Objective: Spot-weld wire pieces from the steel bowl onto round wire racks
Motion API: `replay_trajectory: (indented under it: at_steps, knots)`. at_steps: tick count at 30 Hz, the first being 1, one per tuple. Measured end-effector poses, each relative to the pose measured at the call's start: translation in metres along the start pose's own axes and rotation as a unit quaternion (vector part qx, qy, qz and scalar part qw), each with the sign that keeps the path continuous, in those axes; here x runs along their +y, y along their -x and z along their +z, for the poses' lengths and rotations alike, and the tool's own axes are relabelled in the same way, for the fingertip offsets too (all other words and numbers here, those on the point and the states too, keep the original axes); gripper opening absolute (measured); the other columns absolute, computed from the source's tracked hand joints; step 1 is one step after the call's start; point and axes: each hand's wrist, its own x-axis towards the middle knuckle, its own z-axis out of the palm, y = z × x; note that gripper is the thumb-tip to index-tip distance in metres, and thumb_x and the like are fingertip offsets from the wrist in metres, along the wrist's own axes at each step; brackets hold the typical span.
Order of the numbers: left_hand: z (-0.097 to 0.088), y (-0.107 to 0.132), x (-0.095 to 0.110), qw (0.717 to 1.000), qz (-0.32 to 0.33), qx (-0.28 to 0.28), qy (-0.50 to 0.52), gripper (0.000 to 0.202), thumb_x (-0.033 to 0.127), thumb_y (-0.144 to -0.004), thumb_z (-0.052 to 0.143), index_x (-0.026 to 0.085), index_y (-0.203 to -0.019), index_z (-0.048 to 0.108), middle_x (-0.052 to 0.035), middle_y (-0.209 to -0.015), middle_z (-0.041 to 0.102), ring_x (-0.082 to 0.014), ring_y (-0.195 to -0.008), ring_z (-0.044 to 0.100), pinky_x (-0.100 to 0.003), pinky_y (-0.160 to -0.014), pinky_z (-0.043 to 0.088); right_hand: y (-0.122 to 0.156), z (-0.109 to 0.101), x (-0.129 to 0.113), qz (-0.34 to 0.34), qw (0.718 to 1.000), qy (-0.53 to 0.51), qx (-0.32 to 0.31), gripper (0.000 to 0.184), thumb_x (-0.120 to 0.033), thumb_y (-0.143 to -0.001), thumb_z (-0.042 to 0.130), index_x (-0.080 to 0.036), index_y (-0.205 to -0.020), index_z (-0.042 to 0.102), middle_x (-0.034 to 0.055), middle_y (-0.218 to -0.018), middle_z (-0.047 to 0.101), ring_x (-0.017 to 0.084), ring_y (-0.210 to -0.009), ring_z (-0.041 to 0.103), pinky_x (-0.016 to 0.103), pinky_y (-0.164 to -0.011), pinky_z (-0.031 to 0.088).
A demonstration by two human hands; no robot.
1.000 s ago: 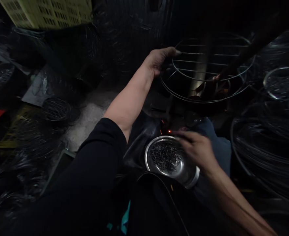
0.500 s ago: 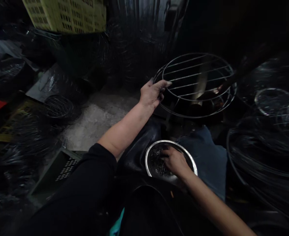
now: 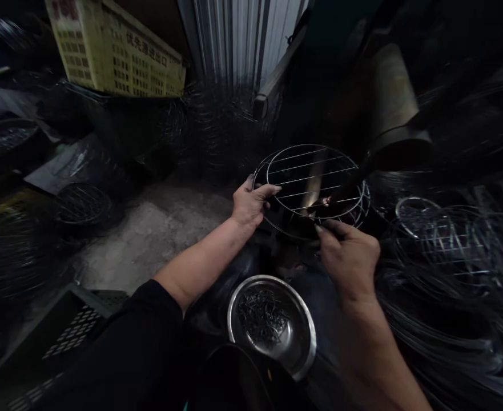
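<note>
My left hand [image 3: 251, 204] is closed on the left rim of a round wire rack [image 3: 311, 190] with parallel bars and two rings, its thumb lying on top. At the rack's near edge is my right hand [image 3: 349, 257], thumb and fingers pinched together. Whatever the right fingertips hold is too small or hidden to make out. Below the hands, a steel bowl [image 3: 313, 339] contains a heap of short metal wire pieces [image 3: 262, 314]. Dark machine parts stand around the rack, with a reddish glint by its bars.
A machine cylinder [image 3: 394, 85] rises behind the rack at right. Stacked wire racks [image 3: 452, 242] crowd the right side. A yellow crate [image 3: 118, 51] rests at the back left, and a green crate [image 3: 71, 325] is at lower left. Grey floor [image 3: 144, 234] shows between.
My right hand has come out of the bowl and up to the rack's near edge. My left hand keeps its hold on the rack. The camera view has shifted.
</note>
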Motion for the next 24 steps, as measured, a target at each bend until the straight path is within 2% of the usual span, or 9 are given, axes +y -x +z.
replay_trajectory:
  at_steps: [2,5,9,13,16,19,24]
  knots:
    - [0.000,-0.005,0.002,1.000,0.001,0.005,-0.005,0.045,0.014,-0.044,0.086,0.018,-0.078,0.056,0.0080,-0.061,0.053,-0.0058,-0.051,0.048,-0.020,-0.043,0.028,0.000,0.010,0.001,0.043,0.994,-0.095,0.021,0.032,-0.041,-0.072,0.069,-0.016,-0.091,0.078,0.0048,-0.063,0.071,0.022,-0.056,0.067,0.034,-0.055,0.054]
    - [0.001,-0.013,0.004,1.000,-0.002,0.006,-0.009,0.044,0.012,-0.045,0.085,0.018,-0.079,0.057,0.0076,-0.062,0.054,-0.0062,-0.052,0.050,-0.020,-0.045,0.029,0.002,0.017,-0.005,0.103,0.963,-0.246,0.051,0.026,-0.035,-0.065,0.077,-0.015,-0.080,0.074,0.0008,-0.056,0.066,0.018,-0.047,0.064,0.027,-0.044,0.051]
    - [0.005,-0.018,0.007,1.000,-0.007,0.008,-0.010,0.043,0.008,-0.049,0.082,0.018,-0.085,0.059,0.0072,-0.063,0.054,-0.0064,-0.053,0.051,-0.021,-0.047,0.029,-0.002,0.023,-0.016,0.146,0.921,-0.355,0.064,0.023,-0.029,-0.057,0.081,-0.015,-0.073,0.071,-0.0007,-0.056,0.066,0.016,-0.043,0.063,0.022,-0.037,0.047]
    - [0.009,-0.018,0.010,1.000,0.005,0.000,-0.017,0.040,0.006,-0.052,0.081,0.018,-0.084,0.060,0.0070,-0.064,0.053,-0.0056,-0.054,0.050,-0.022,-0.048,0.029,-0.005,0.032,-0.014,0.148,0.905,-0.391,0.078,0.022,-0.027,-0.056,0.081,-0.015,-0.070,0.070,-0.0014,-0.056,0.065,0.016,-0.042,0.063,0.023,-0.036,0.050]
    - [0.011,-0.017,0.010,1.000,0.005,0.001,-0.017,0.041,0.006,-0.052,0.081,0.018,-0.087,0.062,0.0070,-0.066,0.053,-0.0049,-0.053,0.049,-0.022,-0.047,0.028,0.000,0.038,-0.006,0.126,0.911,-0.378,0.107,0.021,-0.028,-0.061,0.081,-0.015,-0.074,0.072,-0.0010,-0.061,0.068,0.016,-0.048,0.067,0.023,-0.040,0.053]
    - [0.011,-0.015,0.009,1.000,-0.003,0.001,-0.012,0.051,0.005,-0.051,0.081,0.018,-0.097,0.066,0.0077,-0.066,0.053,-0.0048,-0.053,0.049,-0.021,-0.047,0.028,0.008,0.042,0.001,0.104,0.919,-0.356,0.134,0.021,-0.029,-0.064,0.082,-0.015,-0.078,0.074,-0.0014,-0.063,0.069,0.016,-0.052,0.068,0.022,-0.045,0.055]
    - [0.014,-0.016,0.008,1.000,-0.018,-0.001,-0.005,0.065,0.003,-0.050,0.081,0.018,-0.112,0.065,0.0083,-0.066,0.054,-0.0052,-0.053,0.052,-0.020,-0.046,0.028,0.012,0.041,0.007,0.085,0.927,-0.340,0.137,0.020,-0.031,-0.067,0.083,-0.016,-0.078,0.075,-0.0015,-0.063,0.069,0.016,-0.054,0.070,0.024,-0.051,0.058]
